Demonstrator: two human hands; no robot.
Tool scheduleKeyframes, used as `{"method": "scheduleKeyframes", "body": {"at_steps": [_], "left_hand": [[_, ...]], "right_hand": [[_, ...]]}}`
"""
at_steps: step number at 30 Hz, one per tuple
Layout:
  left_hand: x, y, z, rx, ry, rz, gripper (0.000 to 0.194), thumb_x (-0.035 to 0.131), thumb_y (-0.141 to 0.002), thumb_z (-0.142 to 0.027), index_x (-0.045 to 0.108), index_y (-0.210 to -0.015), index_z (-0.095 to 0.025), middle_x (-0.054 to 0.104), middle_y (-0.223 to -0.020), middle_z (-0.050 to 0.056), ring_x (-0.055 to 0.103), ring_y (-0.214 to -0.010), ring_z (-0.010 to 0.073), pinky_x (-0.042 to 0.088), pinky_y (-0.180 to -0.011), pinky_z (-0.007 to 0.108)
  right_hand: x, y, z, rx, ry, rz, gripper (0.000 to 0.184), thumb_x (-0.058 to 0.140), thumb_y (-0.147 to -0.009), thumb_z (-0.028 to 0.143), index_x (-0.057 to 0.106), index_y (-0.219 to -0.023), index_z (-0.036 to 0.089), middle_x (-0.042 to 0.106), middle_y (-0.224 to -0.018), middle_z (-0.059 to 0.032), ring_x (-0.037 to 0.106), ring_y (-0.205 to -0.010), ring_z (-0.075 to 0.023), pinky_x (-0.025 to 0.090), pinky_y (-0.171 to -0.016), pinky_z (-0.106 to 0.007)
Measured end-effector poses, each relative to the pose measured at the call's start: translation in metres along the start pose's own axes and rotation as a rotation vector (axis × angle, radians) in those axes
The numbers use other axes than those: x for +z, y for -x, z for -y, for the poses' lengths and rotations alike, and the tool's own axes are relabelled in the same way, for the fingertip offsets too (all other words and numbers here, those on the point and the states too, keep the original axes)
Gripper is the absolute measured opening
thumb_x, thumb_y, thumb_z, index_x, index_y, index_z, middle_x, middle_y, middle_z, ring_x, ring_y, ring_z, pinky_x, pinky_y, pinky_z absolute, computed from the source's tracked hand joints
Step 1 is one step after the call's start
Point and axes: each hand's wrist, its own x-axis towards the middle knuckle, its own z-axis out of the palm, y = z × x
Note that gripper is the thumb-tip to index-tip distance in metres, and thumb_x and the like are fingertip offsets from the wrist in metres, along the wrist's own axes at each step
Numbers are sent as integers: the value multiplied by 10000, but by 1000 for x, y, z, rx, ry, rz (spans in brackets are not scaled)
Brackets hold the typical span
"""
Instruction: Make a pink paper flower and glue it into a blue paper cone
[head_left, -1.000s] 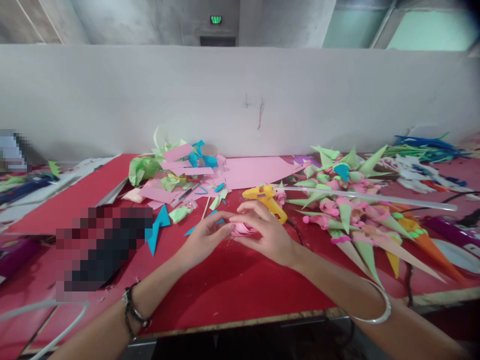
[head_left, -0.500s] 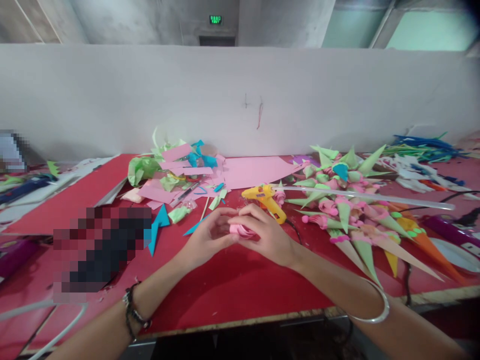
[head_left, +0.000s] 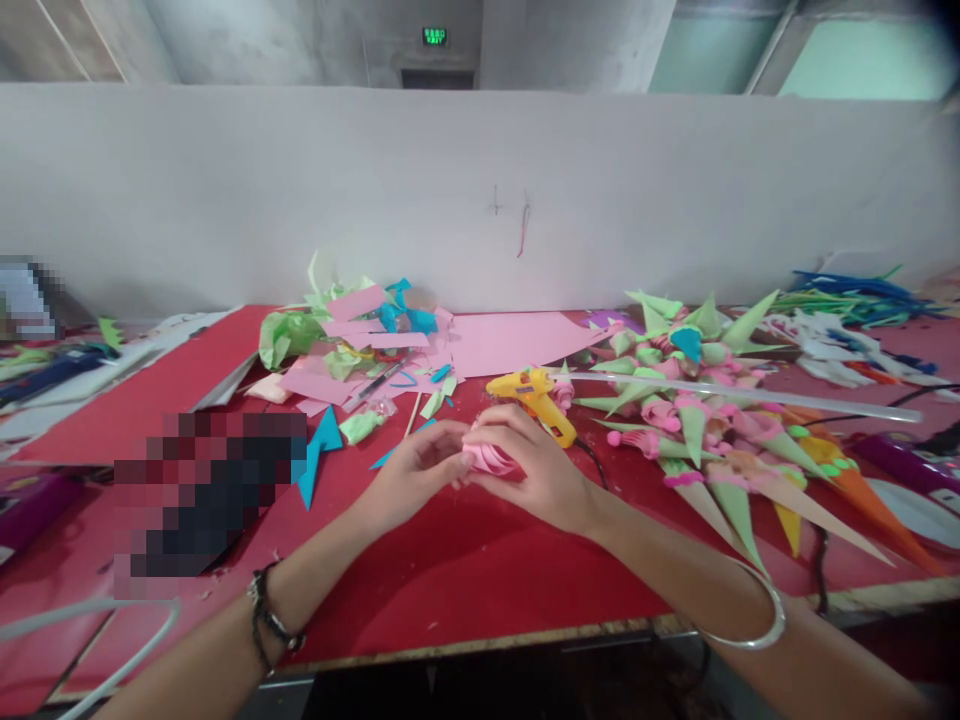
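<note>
A small rolled pink paper flower sits between my two hands above the red table. My left hand pinches its left side with curled fingers. On the other side, my right hand wraps over it from the right, fingers closed round it. A yellow glue gun lies just behind my right hand, touching nothing I hold.
Pink, green and blue paper scraps are heaped behind my hands. A pile of finished paper cones with pink flowers fills the right side. A long clear glue stick lies across it. A pink sheet lies by the white partition.
Both hands have stayed in place and kept turning and pressing the pink flower; my left fingers have closed tighter against it.
</note>
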Motion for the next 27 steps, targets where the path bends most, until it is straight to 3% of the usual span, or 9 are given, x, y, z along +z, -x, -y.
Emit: {"method": "scheduleKeyframes", "body": {"at_steps": [5, 11, 18, 27], "left_hand": [[0, -1, 1, -4, 11, 11, 221, 546, -747, -296, 517, -913, -153, 570, -777, 7, 530, -699, 107, 432, -620, 219], [-1, 0, 1, -40, -18, 28, 220, 547, -743, -314, 537, -891, -151, 578, -816, 17, 532, -704, 111, 446, -645, 232], [-3, -2, 1, -65, -16, -23, 232, 552, -732, -361, 562, -815, -144, 567, -692, -4, 520, -627, 102, 441, -605, 227], [-1, -1, 3, -120, 120, -36, 257, 534, -747, -395, 551, -811, -146, 527, -663, -27, 520, -585, 77, 452, -615, 220]], "right_hand": [[0, 0, 0, 26, 13, -27, 238, 538, -780, 270, 487, -1005, 215, 443, -1019, -61, 468, -983, -174, 420, -856, -335], [-1, -1, 2, -4, -27, 76, 252, 504, -803, 270, 488, -1050, 221, 477, -962, -51, 499, -911, -153, 449, -805, -302], [-1, 0, 2, -21, -29, 91, 406, 498, -803, 231, 389, -1194, 233, 484, -1049, -70, 477, -996, -168, 424, -861, -336], [1, 0, 0, 14, -47, 9, 293, 511, -797, 261, 464, -1081, 206, 521, -1006, -65, 500, -955, -164, 428, -835, -324]]}}
